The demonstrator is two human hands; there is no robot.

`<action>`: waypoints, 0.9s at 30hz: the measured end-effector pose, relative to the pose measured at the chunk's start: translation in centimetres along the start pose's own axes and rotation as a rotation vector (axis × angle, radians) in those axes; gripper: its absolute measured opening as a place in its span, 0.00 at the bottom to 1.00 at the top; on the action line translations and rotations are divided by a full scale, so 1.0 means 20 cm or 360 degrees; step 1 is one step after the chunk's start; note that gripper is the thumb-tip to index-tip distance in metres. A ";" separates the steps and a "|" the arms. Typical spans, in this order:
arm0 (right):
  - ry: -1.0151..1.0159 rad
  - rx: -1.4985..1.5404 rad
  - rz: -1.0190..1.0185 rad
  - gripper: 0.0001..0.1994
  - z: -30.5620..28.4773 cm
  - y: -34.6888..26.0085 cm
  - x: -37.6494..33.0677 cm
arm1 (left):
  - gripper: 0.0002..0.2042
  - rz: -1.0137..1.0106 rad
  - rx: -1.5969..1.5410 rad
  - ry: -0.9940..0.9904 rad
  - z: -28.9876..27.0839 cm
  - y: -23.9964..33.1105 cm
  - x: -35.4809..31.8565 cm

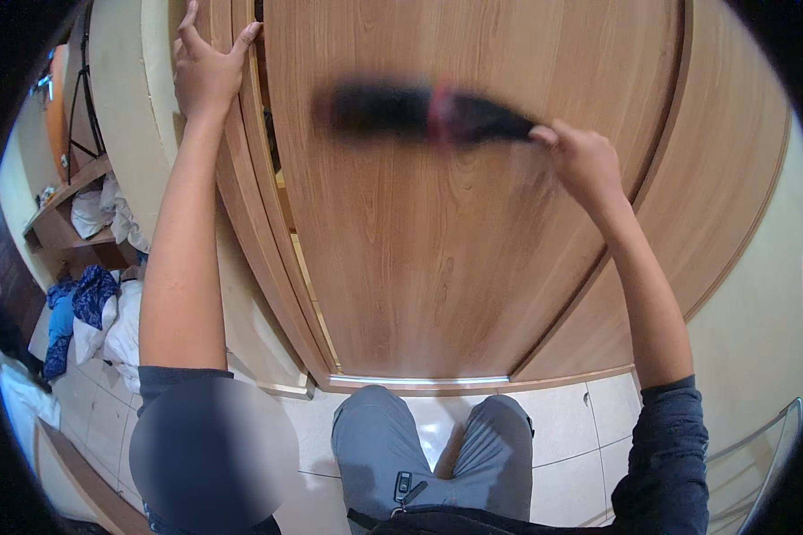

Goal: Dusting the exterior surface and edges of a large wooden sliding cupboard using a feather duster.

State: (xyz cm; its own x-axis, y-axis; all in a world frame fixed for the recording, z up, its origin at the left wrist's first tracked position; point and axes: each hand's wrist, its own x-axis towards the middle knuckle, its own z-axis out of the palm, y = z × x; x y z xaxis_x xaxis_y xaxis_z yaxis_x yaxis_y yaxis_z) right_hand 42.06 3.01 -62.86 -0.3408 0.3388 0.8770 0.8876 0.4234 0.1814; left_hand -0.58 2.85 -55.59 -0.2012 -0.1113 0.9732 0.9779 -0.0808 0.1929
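Note:
In my right hand [582, 165] is the narrow end of a long black duster [388, 111] with a pinkish-red band round its middle. It is smeared by motion, so its fine detail is lost. The duster lies level across the upper part of a wood-grain sliding wardrobe door [437, 259]; whether it touches the panel I cannot tell. My left hand [210, 71] rests high on the wooden side frame [241, 192], fingers spread and thumb reaching toward the door's left edge. Between frame and door a narrow dark gap shows.
A second wood panel [687, 187] stands to the right. At the left, clothes [89, 312] lie heaped below a wooden shelf [67, 192] beside a black tripod [82, 98]. White floor tiles [567, 432] run under my knees. A glass-like edge [767, 455] curves at the lower right.

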 end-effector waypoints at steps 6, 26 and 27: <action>-0.0129 0.0144 -0.0040 0.18 0.02 0.06 -0.04 | 0.45 -0.0060 -0.0002 -0.0035 0.01 0.01 0.00; -0.0387 0.0149 0.0501 0.14 0.23 0.00 -0.58 | 0.44 -0.0136 0.0014 -0.0093 0.00 0.01 0.00; 0.0008 0.0477 0.0456 0.17 0.28 -0.05 -0.61 | 0.44 -0.0121 -0.0001 -0.0065 0.00 0.01 0.00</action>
State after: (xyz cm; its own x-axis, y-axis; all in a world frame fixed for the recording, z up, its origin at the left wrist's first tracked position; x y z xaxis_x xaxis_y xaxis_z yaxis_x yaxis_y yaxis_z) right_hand 43.67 3.23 -76.29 -0.0911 0.4746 0.8755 0.8166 0.5388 -0.2070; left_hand -0.40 2.89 -55.64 -0.2726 -0.0641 0.9600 0.9598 -0.0879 0.2667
